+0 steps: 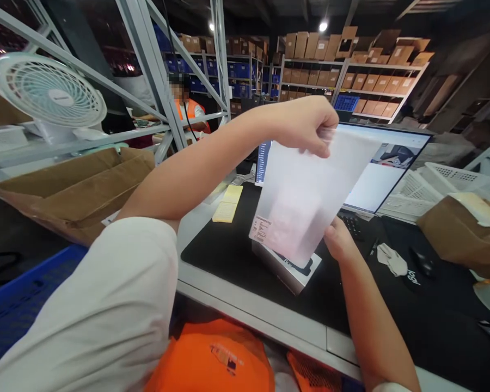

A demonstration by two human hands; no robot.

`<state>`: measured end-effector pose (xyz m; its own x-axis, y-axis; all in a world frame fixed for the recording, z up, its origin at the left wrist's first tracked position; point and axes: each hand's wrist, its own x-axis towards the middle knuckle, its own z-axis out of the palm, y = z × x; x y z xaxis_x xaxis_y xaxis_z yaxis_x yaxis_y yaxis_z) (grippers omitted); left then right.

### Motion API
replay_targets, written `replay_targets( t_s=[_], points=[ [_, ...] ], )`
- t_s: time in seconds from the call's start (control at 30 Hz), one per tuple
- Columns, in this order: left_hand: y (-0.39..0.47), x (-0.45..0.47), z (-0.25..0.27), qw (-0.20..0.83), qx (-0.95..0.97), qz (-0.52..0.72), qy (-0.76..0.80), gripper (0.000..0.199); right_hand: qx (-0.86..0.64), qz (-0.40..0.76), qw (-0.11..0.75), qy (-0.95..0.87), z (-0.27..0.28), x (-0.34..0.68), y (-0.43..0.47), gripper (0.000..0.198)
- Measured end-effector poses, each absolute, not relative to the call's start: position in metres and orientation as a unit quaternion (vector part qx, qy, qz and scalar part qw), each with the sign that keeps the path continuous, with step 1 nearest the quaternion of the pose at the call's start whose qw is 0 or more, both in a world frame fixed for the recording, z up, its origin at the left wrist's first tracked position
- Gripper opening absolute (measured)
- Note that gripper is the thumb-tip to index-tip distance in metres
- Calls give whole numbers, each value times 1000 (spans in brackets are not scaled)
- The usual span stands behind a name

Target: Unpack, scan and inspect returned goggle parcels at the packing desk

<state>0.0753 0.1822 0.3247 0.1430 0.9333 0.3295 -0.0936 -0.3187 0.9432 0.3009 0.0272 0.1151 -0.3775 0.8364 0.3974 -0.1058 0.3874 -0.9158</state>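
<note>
The left hand [306, 126] holds the bag [306, 188] up high. Its thumb and fingers are clamped on the top edge. The right hand [340, 239] is by the bag's lower side. I can't tell if its fingers pinch the bag or are just next to it.

The bag is milky and thin. It hangs in front of the screen [402, 174] and hides part of the box [283, 272] on the black mat [216, 256]. I can't tell if the bag touches the box, or if something is in the bag.

The bag could slip, since only 1 hand clearly holds it. A hard tug at that bunched top could rip it, as thin plastic tears. If the bag swings low, it could catch the box's corner and push it. The box sits near the front of the desk [249, 305], so a big bump could knock it off.

Now I count: 2 hands, 1 bag with 1 sticker [262, 228], 1 box, 1 screen, 1 keyboard [353, 226], 1 mouse [421, 262], 1 yellow pad [227, 204], 1 fan [51, 95], and 1 other person [193, 113] in an orange vest.
</note>
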Motion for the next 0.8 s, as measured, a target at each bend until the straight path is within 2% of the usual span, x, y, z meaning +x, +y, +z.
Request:
replay_targets(
  t_s=[0.13,0.23,0.3,0.37,0.43,0.47,0.53,0.63,0.7,0.8],
  points=[
    [145,106,338,433,674,482,356,45,-368,428,520,-641,116,307,22,57],
    [105,106,345,331,759,436,351,31,-396,411,544,-615,115,316,27,51],
    [90,97,332,263,751,514,319,14,-387,431,566,-587,116,323,31,51],
    [85,89,298,243,674,637,285,14,-364,448,607,-546,117,329,34,54],
    [84,89,248,322,592,683,282,20,-350,458,640,-508,116,332,36,57],
    [84,91,221,396,573,657,288,26,-353,466,644,-494,116,331,36,58],
    [81,101,172,589,560,513,277,45,-375,490,618,-487,113,326,36,60],
    [77,118,127,725,488,404,270,53,-437,496,517,-544,117,321,36,60],
    [79,124,115,756,443,384,291,48,-508,400,484,-590,128,332,35,59],
    [90,125,111,752,400,424,308,36,-639,137,520,-550,145,393,28,53]
  ],
)
